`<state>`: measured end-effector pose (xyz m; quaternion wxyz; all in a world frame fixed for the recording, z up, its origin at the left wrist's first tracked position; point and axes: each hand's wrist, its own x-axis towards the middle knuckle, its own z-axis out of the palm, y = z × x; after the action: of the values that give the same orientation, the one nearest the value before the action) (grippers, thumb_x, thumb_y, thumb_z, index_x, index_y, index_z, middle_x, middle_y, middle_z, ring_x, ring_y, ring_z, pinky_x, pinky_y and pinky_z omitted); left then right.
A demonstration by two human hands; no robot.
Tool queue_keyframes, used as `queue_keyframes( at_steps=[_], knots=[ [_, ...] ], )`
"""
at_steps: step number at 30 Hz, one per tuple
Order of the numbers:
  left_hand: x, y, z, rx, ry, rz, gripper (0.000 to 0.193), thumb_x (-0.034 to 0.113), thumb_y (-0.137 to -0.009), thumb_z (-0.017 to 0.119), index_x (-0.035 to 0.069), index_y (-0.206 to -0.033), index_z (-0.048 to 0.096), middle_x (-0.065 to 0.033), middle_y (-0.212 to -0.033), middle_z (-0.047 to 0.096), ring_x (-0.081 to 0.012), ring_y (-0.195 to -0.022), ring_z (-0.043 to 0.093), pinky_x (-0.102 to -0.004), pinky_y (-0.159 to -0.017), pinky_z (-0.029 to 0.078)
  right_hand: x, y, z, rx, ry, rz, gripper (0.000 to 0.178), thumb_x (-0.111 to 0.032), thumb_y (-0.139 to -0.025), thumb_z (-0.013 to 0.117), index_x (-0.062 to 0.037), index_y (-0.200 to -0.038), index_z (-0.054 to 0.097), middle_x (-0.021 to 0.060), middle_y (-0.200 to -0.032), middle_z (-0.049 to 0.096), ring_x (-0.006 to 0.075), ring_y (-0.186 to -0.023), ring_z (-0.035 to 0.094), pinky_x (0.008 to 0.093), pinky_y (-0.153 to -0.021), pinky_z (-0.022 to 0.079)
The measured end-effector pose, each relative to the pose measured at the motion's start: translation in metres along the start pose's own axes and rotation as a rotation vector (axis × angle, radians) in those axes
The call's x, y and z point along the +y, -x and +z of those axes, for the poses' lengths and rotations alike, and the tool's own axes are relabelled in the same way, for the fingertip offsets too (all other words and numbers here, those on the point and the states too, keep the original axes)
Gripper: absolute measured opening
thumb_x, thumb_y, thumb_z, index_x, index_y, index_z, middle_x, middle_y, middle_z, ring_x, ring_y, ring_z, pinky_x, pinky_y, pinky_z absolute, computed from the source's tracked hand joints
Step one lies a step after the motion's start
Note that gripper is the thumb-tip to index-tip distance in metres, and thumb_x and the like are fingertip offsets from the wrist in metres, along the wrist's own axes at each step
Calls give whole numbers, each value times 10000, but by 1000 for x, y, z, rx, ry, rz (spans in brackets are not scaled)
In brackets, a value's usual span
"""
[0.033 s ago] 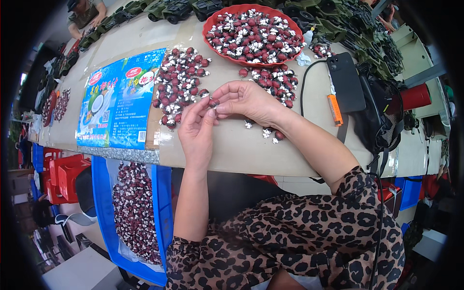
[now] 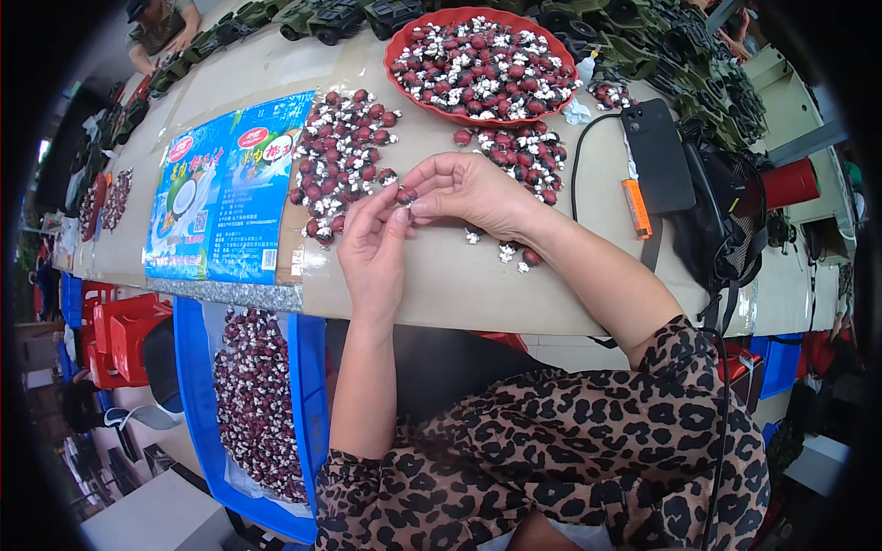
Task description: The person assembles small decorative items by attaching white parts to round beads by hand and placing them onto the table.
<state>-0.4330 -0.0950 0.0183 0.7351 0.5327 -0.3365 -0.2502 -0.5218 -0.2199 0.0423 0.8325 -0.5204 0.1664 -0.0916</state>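
Both hands meet above the near part of the table. A small ball-shaped piece [image 2: 405,196], dark red and black, is pinched between the fingertips of my left hand [image 2: 375,253] and my right hand [image 2: 473,195]. My fingers hide much of it. Loose pieces of the same sort, dark red with black and white parts, form a pile [image 2: 335,156] just beyond my left hand. A second pile [image 2: 528,156] lies past my right hand, and a few strays [image 2: 510,253] sit by my right wrist. Farther off, a scalloped red bowl [image 2: 397,77] is heaped with them.
A blue printed cardboard sheet [image 2: 230,188] lies left on the table. At right are a black phone [image 2: 660,156], an orange-wrapped item [image 2: 636,208], a cable and a black bag [image 2: 721,220]. Green toy vehicles [image 2: 326,18] line the far side. A blue bin [image 2: 191,367] of pieces stands below, left.
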Motion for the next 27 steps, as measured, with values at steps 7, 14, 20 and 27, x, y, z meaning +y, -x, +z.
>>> queue_keyframes(
  at_steps=[7, 14, 20, 27],
  knots=[
    [-3, -3, -4, -12, 8, 14, 213, -27, -815, 493, -31, -1021, 549, -54, -965, 469, -82, -755, 500, -198, -641, 439, -1, -2, 0, -4, 209, -96, 267, -23, -716, 643, 41, -944, 519, 77, -852, 566, 98, -774, 561, 211, -701, 476],
    [-7, -3, -5, -6, 30, 11, 239, -4, -819, 502, -26, -1057, 508, -54, -895, 535, -89, -749, 508, -204, -638, 421, -7, 2, 7, 32, 193, -12, 265, -37, -749, 614, 41, -983, 517, 64, -896, 558, 81, -786, 555, 189, -690, 481],
    [-2, -4, -3, -3, 44, -12, 242, 6, -810, 523, -23, -1049, 496, -43, -845, 549, -77, -738, 503, -196, -638, 405, -1, -1, 5, 31, 116, -46, 274, -62, -787, 579, 19, -1035, 496, 52, -903, 566, 85, -771, 563, 207, -693, 488],
    [-1, -3, 2, -18, 113, 12, 266, -10, -777, 573, 6, -1025, 478, -13, -803, 524, -41, -703, 476, -173, -631, 397, -2, 0, 8, 3, 137, 0, 266, -121, -844, 498, 23, -1064, 452, 61, -844, 573, 84, -673, 557, 198, -631, 470]
  ],
)
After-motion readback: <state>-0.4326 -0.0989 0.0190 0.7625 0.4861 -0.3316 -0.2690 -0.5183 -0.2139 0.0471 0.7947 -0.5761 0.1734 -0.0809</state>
